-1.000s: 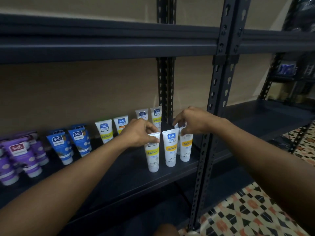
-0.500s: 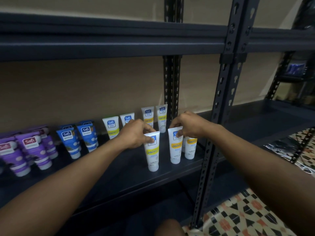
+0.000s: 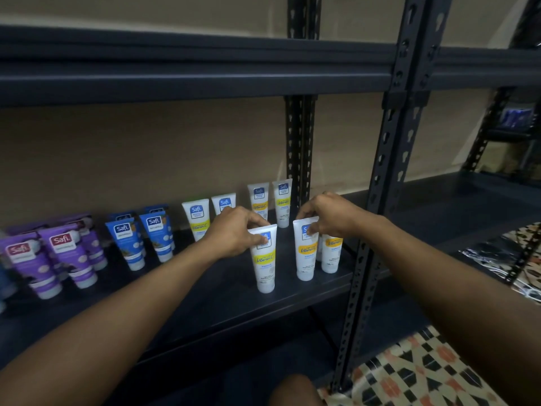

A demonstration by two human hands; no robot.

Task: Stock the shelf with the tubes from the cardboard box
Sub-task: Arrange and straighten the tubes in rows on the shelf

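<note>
2 grips unchanged: left hand (image 3: 234,231) pinches left tube (image 3: 265,263) top, right hand (image 3: 332,215) right tube (image 3: 306,256) top; both upright on shelf (image 3: 190,312).

Both arms outstretched; left hand (image 3: 234,231), right hand (image 3: 332,215) curled, pinching.

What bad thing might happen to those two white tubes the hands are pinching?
1. The left grip pinches only the top of the front tube, which stands on its small cap; it might tip when released.
2. The right grip holds the second tube close beside a neighbour tube; a nudge might topple both.
</note>
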